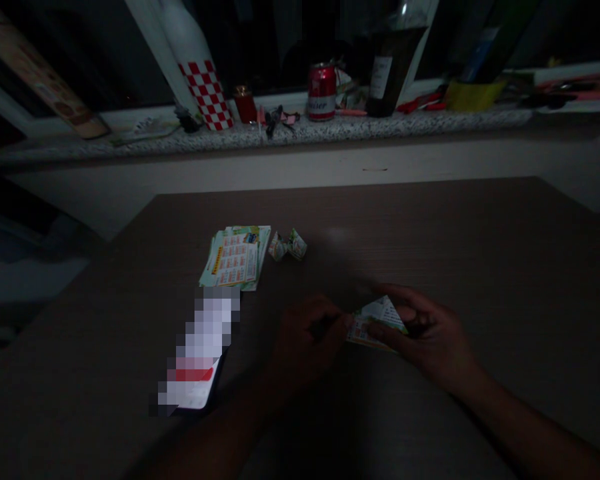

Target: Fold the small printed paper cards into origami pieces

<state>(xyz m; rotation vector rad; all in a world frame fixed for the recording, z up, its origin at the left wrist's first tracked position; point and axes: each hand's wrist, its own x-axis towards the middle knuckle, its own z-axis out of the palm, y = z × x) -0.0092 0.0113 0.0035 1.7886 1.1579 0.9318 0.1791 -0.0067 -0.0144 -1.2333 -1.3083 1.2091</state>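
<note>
A printed paper piece (380,312), folded to a slanted point at its top, is held between both hands above the table. My left hand (315,337) pinches its left corner between thumb and fingers. On the other side my right hand (427,333) grips it, thumb across the front and fingers behind, partly hidden. A stack of similar printed papers (235,260) lies farther off to the left. Beside that stack sits a small folded paper piece (287,245) with two raised ends.
A lit phone (200,353), its screen mostly blurred out, lies on the wooden table (455,240) left of my hands. Along the granite windowsill (260,139) stand a red-and-white checked bottle (207,87), a red can (322,92), a dark labelled bottle (381,80) and assorted clutter.
</note>
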